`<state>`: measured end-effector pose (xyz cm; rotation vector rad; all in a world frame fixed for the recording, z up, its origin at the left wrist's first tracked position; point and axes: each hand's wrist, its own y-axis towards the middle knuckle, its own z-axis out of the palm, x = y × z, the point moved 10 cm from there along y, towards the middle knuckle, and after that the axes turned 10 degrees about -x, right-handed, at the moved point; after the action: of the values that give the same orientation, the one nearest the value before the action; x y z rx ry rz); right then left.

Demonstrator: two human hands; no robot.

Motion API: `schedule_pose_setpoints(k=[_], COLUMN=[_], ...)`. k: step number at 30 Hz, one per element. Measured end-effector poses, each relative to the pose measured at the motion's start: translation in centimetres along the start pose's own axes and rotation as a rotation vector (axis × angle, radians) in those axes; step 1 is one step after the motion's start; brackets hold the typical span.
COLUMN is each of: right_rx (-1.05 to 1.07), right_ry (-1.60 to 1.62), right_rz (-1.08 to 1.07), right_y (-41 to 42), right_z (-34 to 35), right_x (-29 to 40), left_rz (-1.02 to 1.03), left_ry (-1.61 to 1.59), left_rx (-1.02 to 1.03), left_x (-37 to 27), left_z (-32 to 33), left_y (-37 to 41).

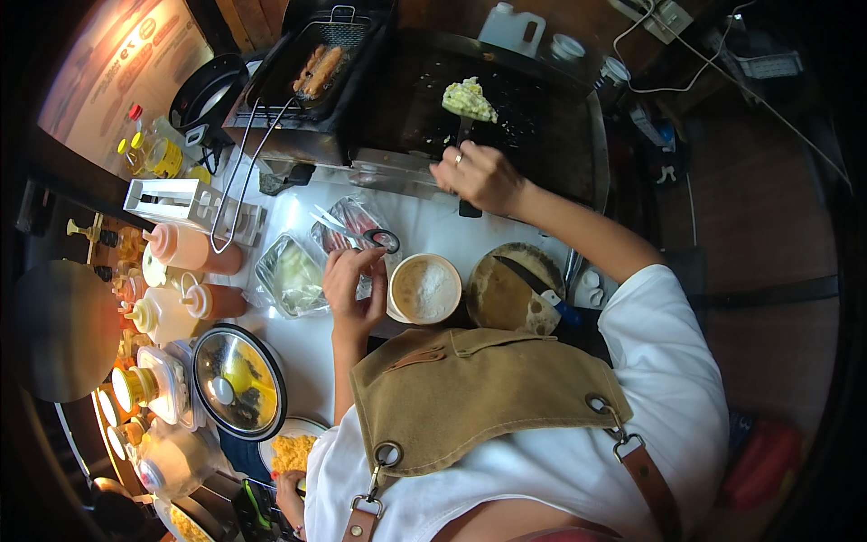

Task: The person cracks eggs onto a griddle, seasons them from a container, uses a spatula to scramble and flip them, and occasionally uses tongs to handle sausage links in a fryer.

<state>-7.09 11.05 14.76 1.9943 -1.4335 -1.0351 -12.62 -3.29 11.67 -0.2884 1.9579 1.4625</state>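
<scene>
My right hand (pixel 481 177) grips the dark handle of a spatula (pixel 467 130) over the black griddle (pixel 413 88). Its blade bears or lies under a heap of pale, egg-like chopped food (pixel 469 100). My left hand (pixel 355 281) hovers at the counter beside a bowl of white powder (pixel 425 288); its thumb and fingers curve near the loops of a pair of scissors (pixel 359 234), and whether they touch is unclear. The scissors rest on a plastic-wrapped pack of reddish food (pixel 347 215). A clear bag-covered container of pale green food (pixel 291 274) stands left of that hand.
Browned food fries in a wire-basket fryer (pixel 318 71). A knife (pixel 535 281) lies on a round wooden board (pixel 504 291). Sauce bottles (pixel 196 248), a glass-lidded pot (pixel 238 381) and a plate of yellow rice (pixel 292 452) line the left. Another person's hand (pixel 291 498) is by the plate.
</scene>
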Motion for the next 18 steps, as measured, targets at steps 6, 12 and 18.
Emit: schedule_pose_setpoints(k=[6,12,18], right_rx=[-0.038,-0.018,0.060], right_ry=[0.024,0.154,0.176], right_rz=[0.070,0.151,0.078], right_y=[0.5,-0.6,-0.6], right_z=[-1.5,-2.0,-3.1], right_x=[-4.4,-5.1,-5.0], left_rz=[-0.003,0.003,0.011], left_ry=[0.005,-0.006,0.006], left_rx=[-0.021,-0.028,-0.030], left_x=[-0.2,-0.4,-0.4], left_z=[-0.1,0.0,-0.2], left_y=[0.1,0.2,0.3])
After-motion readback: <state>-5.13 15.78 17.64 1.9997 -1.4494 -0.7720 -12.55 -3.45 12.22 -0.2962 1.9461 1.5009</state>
